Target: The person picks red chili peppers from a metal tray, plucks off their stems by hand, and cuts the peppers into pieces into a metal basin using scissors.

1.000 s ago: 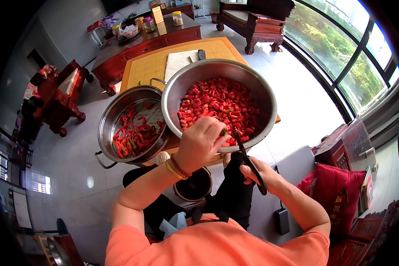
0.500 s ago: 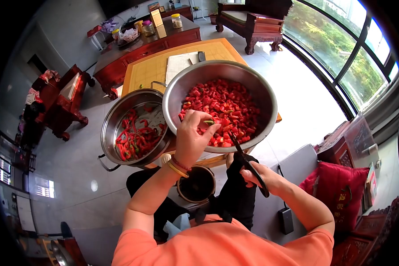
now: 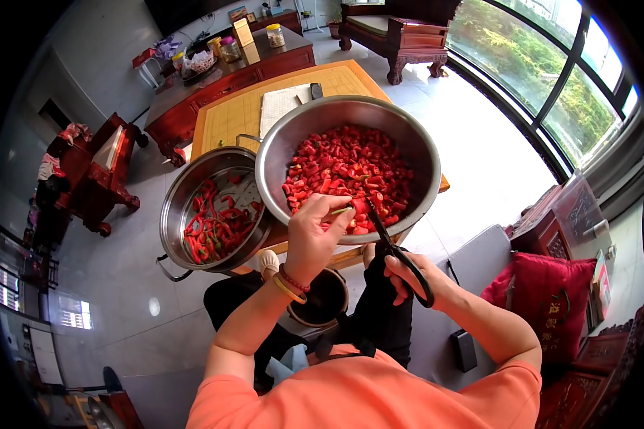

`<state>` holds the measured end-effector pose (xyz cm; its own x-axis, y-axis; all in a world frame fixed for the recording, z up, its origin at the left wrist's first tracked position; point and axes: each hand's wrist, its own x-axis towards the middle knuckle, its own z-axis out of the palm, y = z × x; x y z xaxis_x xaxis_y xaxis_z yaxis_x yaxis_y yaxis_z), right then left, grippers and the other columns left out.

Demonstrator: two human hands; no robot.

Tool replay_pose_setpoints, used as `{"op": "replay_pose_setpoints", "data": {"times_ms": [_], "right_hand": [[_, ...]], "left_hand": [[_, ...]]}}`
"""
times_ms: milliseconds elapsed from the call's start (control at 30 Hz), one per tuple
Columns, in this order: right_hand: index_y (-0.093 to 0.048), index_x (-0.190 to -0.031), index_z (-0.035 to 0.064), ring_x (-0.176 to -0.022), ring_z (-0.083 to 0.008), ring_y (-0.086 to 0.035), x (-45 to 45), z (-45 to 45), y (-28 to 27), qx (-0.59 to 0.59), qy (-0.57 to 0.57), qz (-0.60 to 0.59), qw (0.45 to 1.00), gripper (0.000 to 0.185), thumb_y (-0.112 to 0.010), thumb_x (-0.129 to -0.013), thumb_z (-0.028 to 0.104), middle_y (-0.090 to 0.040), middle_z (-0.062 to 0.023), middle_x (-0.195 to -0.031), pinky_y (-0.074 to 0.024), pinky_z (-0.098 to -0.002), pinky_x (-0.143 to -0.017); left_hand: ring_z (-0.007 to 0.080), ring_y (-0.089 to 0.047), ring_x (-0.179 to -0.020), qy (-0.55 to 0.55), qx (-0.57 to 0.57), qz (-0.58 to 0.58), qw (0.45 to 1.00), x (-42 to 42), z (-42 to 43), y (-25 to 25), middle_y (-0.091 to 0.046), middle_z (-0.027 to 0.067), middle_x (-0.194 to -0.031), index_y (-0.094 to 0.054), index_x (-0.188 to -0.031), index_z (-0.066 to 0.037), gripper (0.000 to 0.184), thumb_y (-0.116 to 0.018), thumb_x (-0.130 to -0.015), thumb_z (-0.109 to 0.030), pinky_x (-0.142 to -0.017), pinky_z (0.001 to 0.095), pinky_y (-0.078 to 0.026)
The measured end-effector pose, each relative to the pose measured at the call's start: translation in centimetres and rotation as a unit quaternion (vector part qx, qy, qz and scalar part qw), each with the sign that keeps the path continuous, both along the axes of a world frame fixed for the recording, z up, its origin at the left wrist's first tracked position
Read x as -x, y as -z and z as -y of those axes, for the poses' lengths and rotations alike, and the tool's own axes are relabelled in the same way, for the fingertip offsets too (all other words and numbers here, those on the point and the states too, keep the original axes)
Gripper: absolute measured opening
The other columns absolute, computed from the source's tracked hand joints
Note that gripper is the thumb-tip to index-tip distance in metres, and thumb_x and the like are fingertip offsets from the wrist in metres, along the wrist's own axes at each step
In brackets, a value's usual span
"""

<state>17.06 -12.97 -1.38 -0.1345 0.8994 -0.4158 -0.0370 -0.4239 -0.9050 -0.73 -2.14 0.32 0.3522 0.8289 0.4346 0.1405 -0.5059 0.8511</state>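
Note:
My left hand (image 3: 316, 232) pinches a chili with a green stem, just over the near rim of the large metal bowl (image 3: 275, 146). Cut red chili pieces (image 3: 350, 171) fill much of that bowl. Black scissors (image 3: 401, 261) are in my right hand (image 3: 418, 275), their blades pointing up and left over the bowl close to my left fingertips. On the left, a steel pot (image 3: 172, 214) holds long red chilies (image 3: 218, 229), a few with green parts.
The bowl rests on a wooden table (image 3: 225, 114) with a paper pad (image 3: 279, 107). A dark bucket (image 3: 322, 300) stands between my legs. Behind are a cabinet (image 3: 222, 82) with jars and a carved chair (image 3: 401, 36). A red cushion (image 3: 554, 300) lies at right.
The chili in my left fingers has come nearer the scissor blades than half a second ago. Bowl, table and pot have shifted slightly in view.

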Motion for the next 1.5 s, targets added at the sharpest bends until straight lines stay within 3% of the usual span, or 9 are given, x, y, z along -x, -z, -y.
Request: {"op": "replay_pose_setpoints", "data": {"times_ms": [267,367,667,800,933,1033,1233,1400,1500], "right_hand": [[-0.053,-0.084,-0.0034,-0.046,-0.0105,-0.046,0.1,-0.2,-0.5,0.018,-0.006,0.010,1.000,0.052,-0.050,-0.088,0.048,-0.043,-0.0011,-0.057,-0.0487,-0.0281,-0.045],[-0.052,-0.089,-0.0023,-0.052,-0.0098,-0.049,-0.2,-0.1,-0.3,0.061,-0.008,-0.050,0.997,0.052,-0.048,-0.089,0.050,-0.047,-0.0020,-0.063,-0.0490,-0.0272,-0.049],[-0.050,-0.098,0.0012,-0.068,-0.0093,-0.047,0.7,0.7,0.8,-0.020,-0.090,-0.053,0.994,0.056,-0.049,-0.086,0.056,-0.047,-0.0019,-0.077,-0.0415,-0.0225,-0.067],[-0.048,-0.099,0.0020,-0.075,-0.0092,-0.044,1.1,0.1,0.7,-0.038,-0.047,-0.028,0.998,0.059,-0.056,-0.081,0.058,-0.045,-0.0015,-0.081,-0.0411,-0.0239,-0.070],[-0.047,-0.100,0.0026,-0.078,-0.0092,-0.044,1.0,0.1,0.4,-0.040,-0.033,-0.008,0.999,0.060,-0.059,-0.079,0.058,-0.045,-0.0013,-0.083,-0.0402,-0.0244,-0.073],[-0.049,-0.097,0.0012,-0.073,-0.0093,-0.046,0.8,0.1,0.6,-0.070,-0.027,-0.016,0.997,0.056,-0.056,-0.082,0.055,-0.046,-0.0016,-0.078,-0.0436,-0.0241,-0.069],[-0.051,-0.083,-0.0025,-0.052,-0.0105,-0.048,-0.1,-0.1,-0.4,0.011,-0.012,-0.012,1.000,0.050,-0.049,-0.090,0.047,-0.044,-0.0029,-0.059,-0.0514,-0.0275,-0.052],[-0.051,-0.082,-0.0024,-0.051,-0.0110,-0.048,-0.5,-0.2,-0.1,-0.023,-0.032,-0.012,0.999,0.051,-0.049,-0.089,0.048,-0.044,-0.0027,-0.060,-0.0520,-0.0288,-0.053],[-0.052,-0.082,-0.0016,-0.051,-0.0113,-0.048,-0.7,0.0,0.1,-0.065,-0.061,0.002,0.996,0.051,-0.048,-0.089,0.048,-0.045,-0.0028,-0.060,-0.0517,-0.0287,-0.052]], "left_hand": [[0.0037,-0.056,-0.067,-0.043,0.001,-0.021,0.999,0.6,-1.4,1.0,-0.061,-0.0003,-0.075,-0.063,-0.090,0.002,0.008,-0.060,-0.085,-0.004,-0.061,0.0195,-0.045],[0.0039,-0.057,-0.068,-0.026,0.082,0.077,0.993,0.8,-2.2,2.2,-0.061,-0.0011,-0.075,-0.062,-0.090,0.002,0.009,-0.059,-0.086,-0.005,-0.061,0.0189,-0.046],[0.0054,-0.056,-0.061,-0.009,0.140,0.137,0.981,0.0,-1.5,1.9,-0.058,0.0003,-0.072,-0.059,-0.084,0.001,0.009,-0.055,-0.086,-0.007,-0.056,0.0205,-0.046],[0.0090,-0.055,-0.061,0.017,0.092,0.075,0.993,0.0,-1.0,1.8,-0.053,0.0047,-0.071,-0.056,-0.082,0.001,0.005,-0.054,-0.083,-0.004,-0.057,0.0232,-0.044],[0.0057,-0.051,-0.062,0.041,-0.009,-0.012,0.999,0.6,-1.6,1.4,-0.053,0.0012,-0.070,-0.056,-0.084,0.001,0.007,-0.053,-0.085,-0.006,-0.057,0.0216,-0.041],[0.0093,-0.051,-0.063,0.053,-0.049,-0.027,0.997,0.2,-1.5,0.6,-0.052,0.0046,-0.071,-0.056,-0.082,0.001,0.005,-0.054,-0.082,-0.003,-0.057,0.0237,-0.041],[0.0168,-0.053,-0.067,0.056,-0.088,-0.079,0.991,0.1,-1.8,0.4,-0.053,0.0087,-0.074,-0.056,-0.082,0.001,0.003,-0.055,-0.080,0.001,-0.061,0.0272,-0.043],[0.0179,-0.054,-0.069,0.060,-0.112,-0.122,0.984,0.2,-1.8,0.1,-0.053,0.0095,-0.075,-0.056,-0.082,0.001,0.003,-0.055,-0.080,0.001,-0.063,0.0277,-0.043],[0.0178,-0.054,-0.069,0.131,-0.103,-0.098,0.981,0.5,-2.3,-0.2,-0.053,0.0095,-0.075,-0.056,-0.083,0.001,0.003,-0.055,-0.080,0.002,-0.063,0.0273,-0.043]]}}
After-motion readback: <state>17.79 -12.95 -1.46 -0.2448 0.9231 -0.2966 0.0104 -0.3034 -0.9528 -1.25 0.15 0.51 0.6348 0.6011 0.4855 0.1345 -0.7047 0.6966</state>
